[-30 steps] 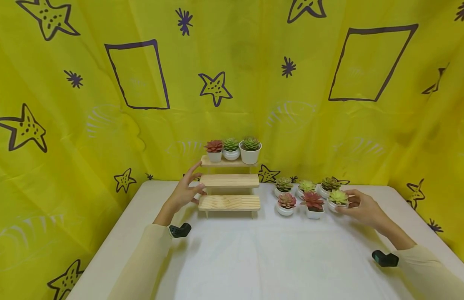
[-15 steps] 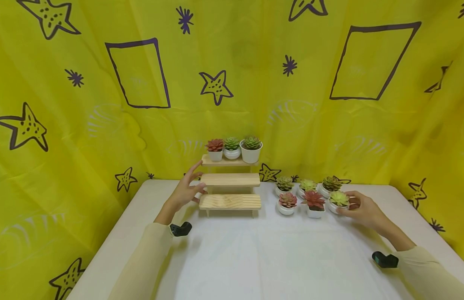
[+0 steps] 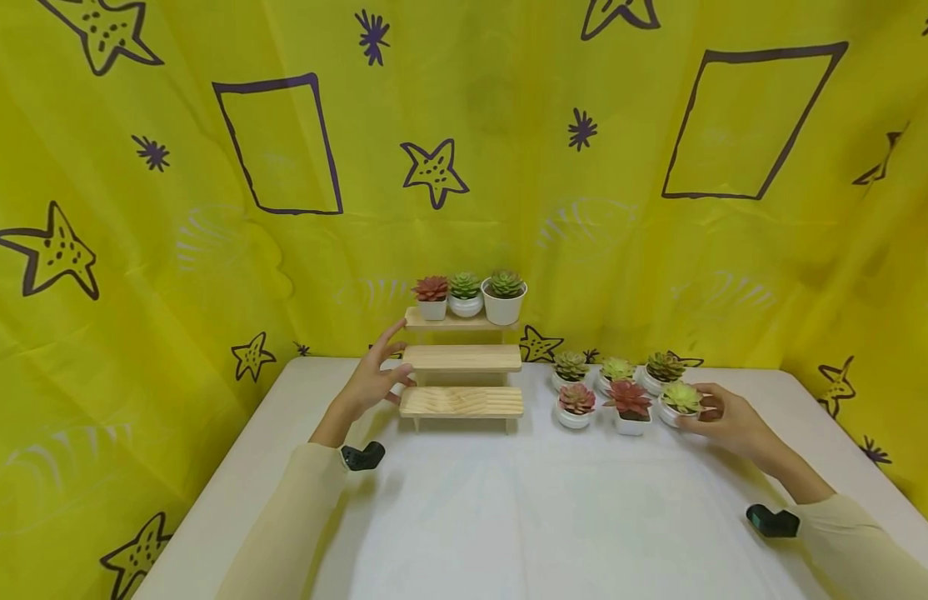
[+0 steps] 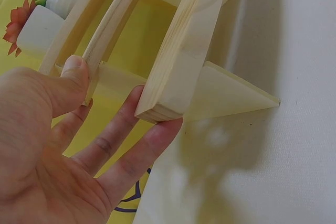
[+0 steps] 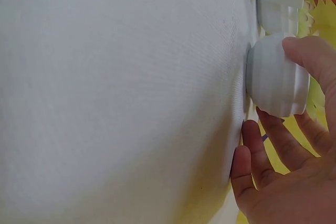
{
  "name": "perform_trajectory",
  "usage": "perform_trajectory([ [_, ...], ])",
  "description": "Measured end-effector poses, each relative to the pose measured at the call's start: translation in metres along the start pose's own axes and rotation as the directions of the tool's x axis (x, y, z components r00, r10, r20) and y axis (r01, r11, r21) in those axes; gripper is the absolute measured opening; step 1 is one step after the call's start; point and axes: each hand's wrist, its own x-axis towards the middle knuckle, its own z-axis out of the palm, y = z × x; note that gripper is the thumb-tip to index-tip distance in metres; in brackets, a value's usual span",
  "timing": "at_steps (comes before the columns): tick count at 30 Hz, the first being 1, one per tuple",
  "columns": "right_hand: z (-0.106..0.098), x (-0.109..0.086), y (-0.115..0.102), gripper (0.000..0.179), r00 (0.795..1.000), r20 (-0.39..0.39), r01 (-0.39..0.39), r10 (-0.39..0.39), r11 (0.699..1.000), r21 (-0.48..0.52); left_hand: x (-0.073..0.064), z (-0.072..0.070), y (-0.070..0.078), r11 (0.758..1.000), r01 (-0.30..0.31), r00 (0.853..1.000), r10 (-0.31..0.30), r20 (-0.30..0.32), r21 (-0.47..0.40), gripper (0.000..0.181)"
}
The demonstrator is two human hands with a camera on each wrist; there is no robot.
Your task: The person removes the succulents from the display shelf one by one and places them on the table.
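Note:
My left hand (image 3: pixel 368 385) holds the left end of a three-tier wooden plant stand (image 3: pixel 461 402). In the left wrist view the thumb lies on the end of the middle board, and fingertips touch the end of the lowest board (image 4: pixel 173 77). My right hand (image 3: pixel 734 423) grips a light-green potted succulent (image 3: pixel 681 400) from the right, at the table. The right wrist view shows the thumb on one side of its white pot (image 5: pixel 275 77) and fingers on the other. Three potted succulents stand on the top tier: a red one (image 3: pixel 432 300), a green one (image 3: pixel 466 297) and a larger green one (image 3: pixel 504 302).
Beside the held pot stand a red succulent in a square pot (image 3: pixel 631 408), a pink one (image 3: pixel 576 406), a dark green one (image 3: pixel 570 371), a yellow-green one (image 3: pixel 616 374) and a brownish-green one (image 3: pixel 663 372). A yellow printed curtain (image 3: pixel 464 233) hangs behind the white table (image 3: pixel 569 517).
Both hands stay in place on the stand and the light-green succulent's pot. The head view has shifted very slightly.

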Motion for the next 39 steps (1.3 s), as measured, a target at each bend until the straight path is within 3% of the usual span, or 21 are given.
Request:
perform_trajectory([
  [24,0.0,-0.004,-0.001,0.076,1.0,0.008,0.021,-0.021,1.0,0.018,0.001,0.004,-0.002,0.999,0.035,0.999,-0.034,-0.019,0.022,0.081],
  [39,-0.03,-0.002,-0.019,0.082,0.991,0.127,0.05,-0.053,0.998,0.025,-0.001,0.002,0.0,1.0,0.004,1.0,-0.004,-0.012,0.031,0.081],
])
